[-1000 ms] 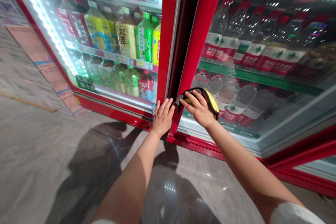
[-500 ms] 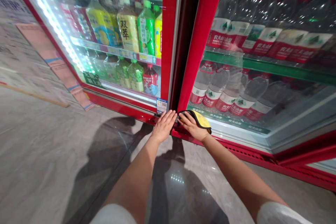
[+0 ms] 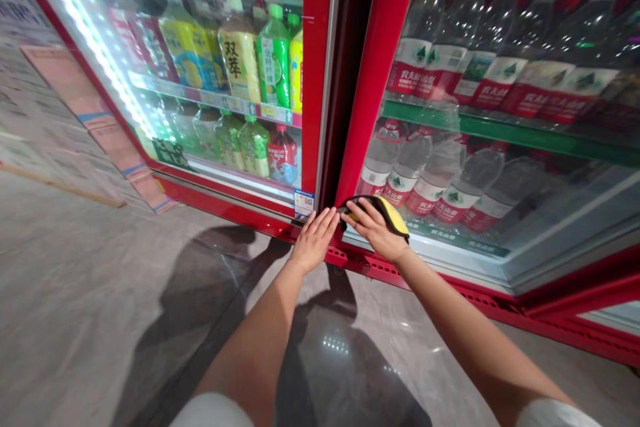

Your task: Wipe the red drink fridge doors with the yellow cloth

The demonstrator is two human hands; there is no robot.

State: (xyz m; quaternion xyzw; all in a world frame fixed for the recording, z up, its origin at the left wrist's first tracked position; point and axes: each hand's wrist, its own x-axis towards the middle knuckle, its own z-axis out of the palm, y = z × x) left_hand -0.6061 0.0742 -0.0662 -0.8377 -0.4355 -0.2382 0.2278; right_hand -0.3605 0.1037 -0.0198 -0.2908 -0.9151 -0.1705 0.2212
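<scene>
Two red-framed glass fridges stand side by side. My right hand [image 3: 375, 230] lies over a yellow cloth with black edging [image 3: 395, 217], pressing it against the lower left corner of the right fridge's door [image 3: 367, 87]. Its fingers point up and left. Beside it, my left hand [image 3: 315, 239] rests with extended fingers at the bottom corner between the fridges, below a small blue and white sticker [image 3: 303, 204]. The fingertips of both hands nearly meet. What my left fingertips touch cannot be made out clearly.
Bottled drinks [image 3: 239, 57] fill the left fridge's shelves, and red-labelled water bottles [image 3: 450, 197] stand behind the right glass. Stacked cartons [image 3: 75, 120] are at the far left. Grey floor [image 3: 90, 280] with shadows lies below.
My right hand and the cloth have moved slightly up and right, onto the lower glass edge. My left hand stays nearly in place. The whole view has shifted a little.
</scene>
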